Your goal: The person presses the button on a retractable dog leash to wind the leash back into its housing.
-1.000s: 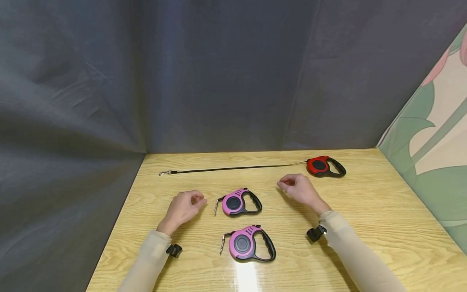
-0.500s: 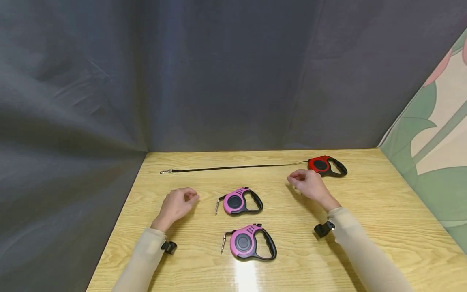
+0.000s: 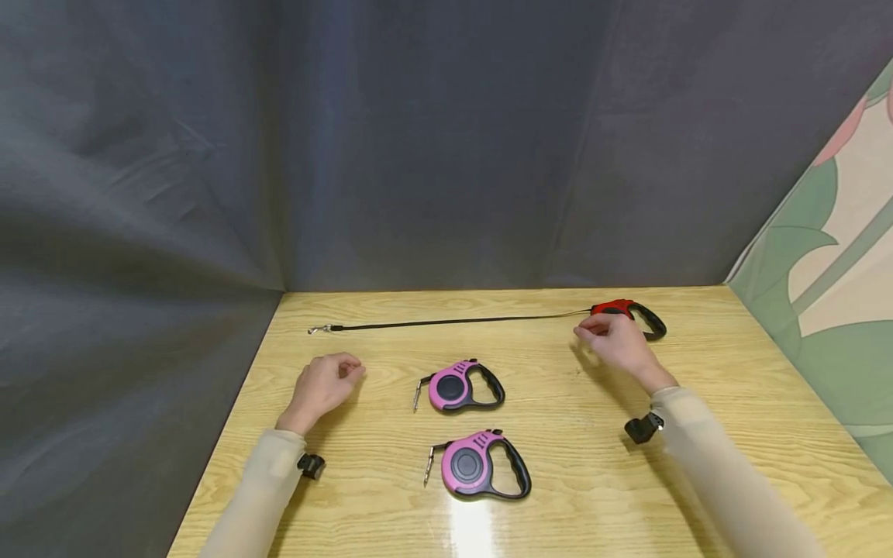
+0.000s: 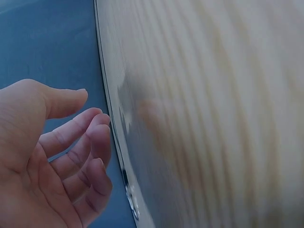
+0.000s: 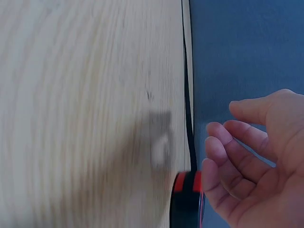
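Observation:
A red retractable dog leash (image 3: 623, 304) lies at the back right, its black strap (image 3: 446, 321) drawn out leftward to a metal clip (image 3: 319, 329). My right hand (image 3: 619, 345) hovers just in front of the red case and partly covers it; the fingers are loosely bent around nothing. In the right wrist view the case (image 5: 186, 209) shows below the fingertips. Over the left side, my left hand (image 3: 321, 389) is raised with relaxed, empty fingers, nearest to the clip. Two pink retractable leashes, a rear one (image 3: 449, 387) and a front one (image 3: 467, 465), lie between the hands.
The wooden table (image 3: 558, 496) ends at a dark grey curtain (image 3: 432, 155) behind and on the left. A floral-patterned cloth (image 3: 837, 310) borders the right side. Both pink leashes have short clips hanging out to their left.
My right hand has moved right and back, from beside the red leash to overlapping its case. My left hand has shifted left, away from the pink leashes. The leashes lie as before.

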